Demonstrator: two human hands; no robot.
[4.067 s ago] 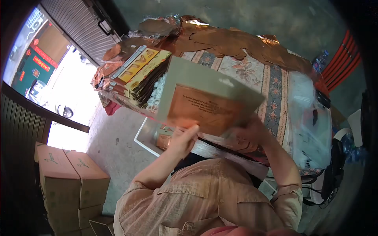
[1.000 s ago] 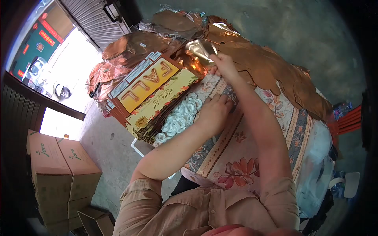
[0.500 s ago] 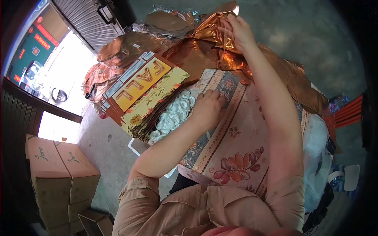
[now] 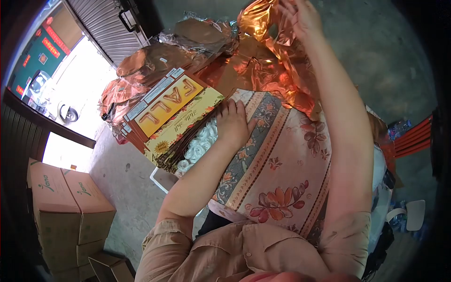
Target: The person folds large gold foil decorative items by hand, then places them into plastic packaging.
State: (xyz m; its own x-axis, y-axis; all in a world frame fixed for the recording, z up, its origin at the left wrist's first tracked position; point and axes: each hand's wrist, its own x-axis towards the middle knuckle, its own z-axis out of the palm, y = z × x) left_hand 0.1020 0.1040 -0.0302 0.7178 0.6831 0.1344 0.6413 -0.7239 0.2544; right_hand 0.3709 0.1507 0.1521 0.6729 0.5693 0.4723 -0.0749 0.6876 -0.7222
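My right hand is raised at the far side of the table, its fingers closed on a crumpled sheet of shiny copper foil. The foil hangs down from it and spreads over the table's far edge. My left hand lies flat with its fingers stretched, on the flowered tablecloth beside the white ribbon coils. It covers some of the coils. Left of them is a stack of printed packets reading "FALL" and "Hello Fall".
More copper foil pieces in clear plastic lie at the far left. Cardboard boxes stand on the floor at left. Orange bars and a white chair part are at right. A roller shutter stands beside the bright doorway.
My right hand has moved up and away, pulling the copper foil with it, so the foil is lifted and crumpled. My left hand has shifted left over the ribbon coils.
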